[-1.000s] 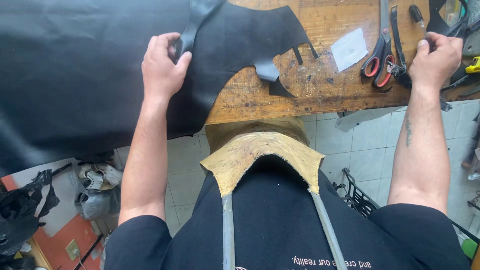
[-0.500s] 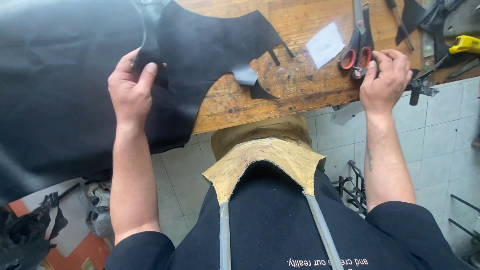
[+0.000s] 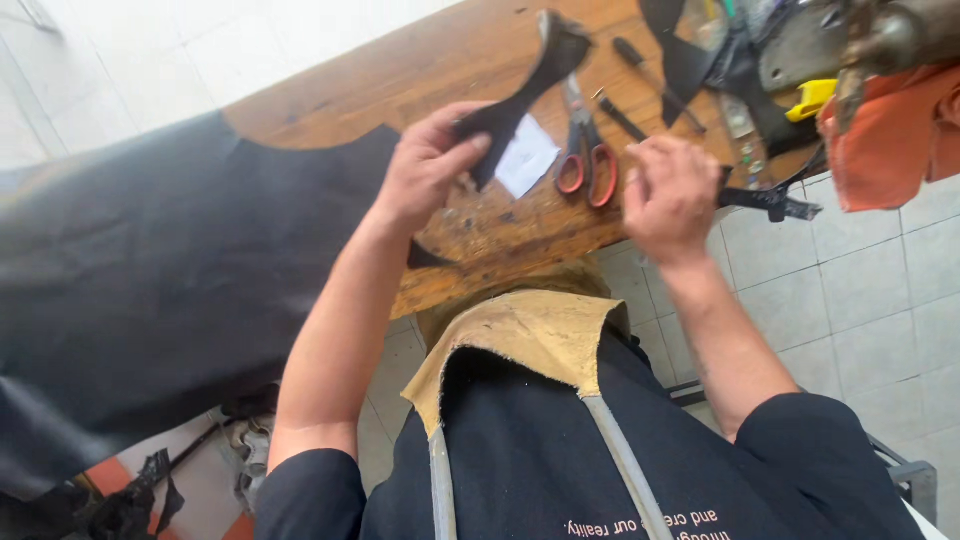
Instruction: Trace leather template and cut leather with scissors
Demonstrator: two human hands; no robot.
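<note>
Black leather cutout (image 3: 520, 85) pinched in left hand (image 3: 425, 165); right hand (image 3: 670, 195) curled, seemingly empty.

Leather workshop, worn wooden workbench (image 3: 470, 60), black hide (image 3: 170, 270), red-handled scissors (image 3: 588, 160)

1. A worn wooden workbench (image 3: 480, 60) crosses the upper middle of the frame.
2. Pale square floor tiles (image 3: 850, 290) fill the right side.
3. An orange-red patch of floor (image 3: 200, 500) shows at lower left.
4. Daylight is even.
</note>
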